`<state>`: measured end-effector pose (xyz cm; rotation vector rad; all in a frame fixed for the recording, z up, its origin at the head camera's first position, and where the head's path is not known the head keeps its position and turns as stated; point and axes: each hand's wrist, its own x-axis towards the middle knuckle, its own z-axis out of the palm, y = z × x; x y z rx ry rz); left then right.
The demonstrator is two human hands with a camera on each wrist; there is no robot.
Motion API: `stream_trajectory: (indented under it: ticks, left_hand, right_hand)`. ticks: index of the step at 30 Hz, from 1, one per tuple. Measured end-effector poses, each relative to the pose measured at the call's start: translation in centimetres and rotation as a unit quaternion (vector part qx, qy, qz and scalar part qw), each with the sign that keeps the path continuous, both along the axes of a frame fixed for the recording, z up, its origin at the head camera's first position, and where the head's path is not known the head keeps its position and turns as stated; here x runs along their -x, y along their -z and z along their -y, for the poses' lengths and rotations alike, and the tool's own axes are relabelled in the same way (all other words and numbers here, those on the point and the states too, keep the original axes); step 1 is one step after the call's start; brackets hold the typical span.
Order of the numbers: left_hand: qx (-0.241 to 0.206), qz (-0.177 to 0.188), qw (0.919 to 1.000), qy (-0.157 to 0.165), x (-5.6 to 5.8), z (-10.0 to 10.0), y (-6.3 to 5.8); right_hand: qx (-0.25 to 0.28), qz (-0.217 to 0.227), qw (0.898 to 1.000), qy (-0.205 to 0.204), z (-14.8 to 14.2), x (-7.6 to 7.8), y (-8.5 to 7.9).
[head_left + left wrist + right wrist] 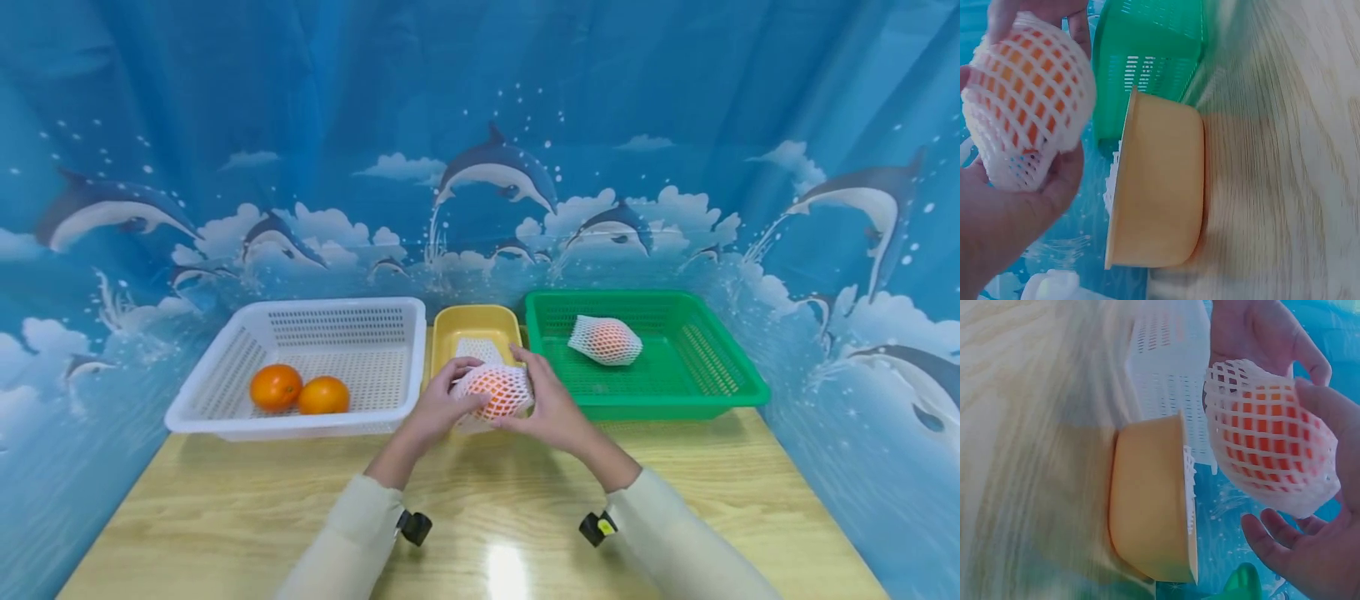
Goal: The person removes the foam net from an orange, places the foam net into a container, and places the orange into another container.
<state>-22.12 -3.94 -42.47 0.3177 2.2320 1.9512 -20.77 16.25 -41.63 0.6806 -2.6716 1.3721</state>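
Observation:
Between my two hands, above the front of a small yellow basket point(474, 315), is an orange point(497, 392) wrapped in a white foam net point(1266, 434). My left hand point(438, 408) grips its left side, with the thumb across the front. On the other side, my right hand point(557, 410) holds it, fingers curved near the net's end and thumb low at the front. In the right wrist view, some lower fingertips point(1257, 534) stand slightly off the net. More white foam netting point(480, 350) lies in the yellow basket.
At the left, a white basket point(408, 358) holds two bare oranges point(276, 387). A green basket point(697, 383) at the right contains one orange in a foam net point(606, 340). All three baskets stand along the back of the wooden table point(480, 500), before a blue dolphin curtain point(337, 125).

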Motion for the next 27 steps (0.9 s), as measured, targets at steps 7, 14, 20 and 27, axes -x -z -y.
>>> stream_trajectory:
  ticks: [7,14,20,27]
  left_hand:
    - [0.073,-0.039,0.9966,-0.001,-0.7,0.6,-0.2]
    - [0.154,-0.099,0.9831,-0.001,-1.3,0.9,-0.1]
    - [0.167,-0.128,0.9775,0.011,-1.9,1.3,-0.3]
    - [0.093,-0.131,0.9863,0.039,-2.0,2.8,0.0]
  right_hand:
    - [-0.092,-0.065,0.993,-0.032,0.6,-0.3,0.5]
    - [-0.153,-0.102,0.983,-0.03,1.3,-0.2,1.3]
    - [-0.098,-0.028,0.994,-0.023,1.5,0.0,2.3]
    - [0.053,0.07,0.994,-0.06,1.0,0.5,3.2]
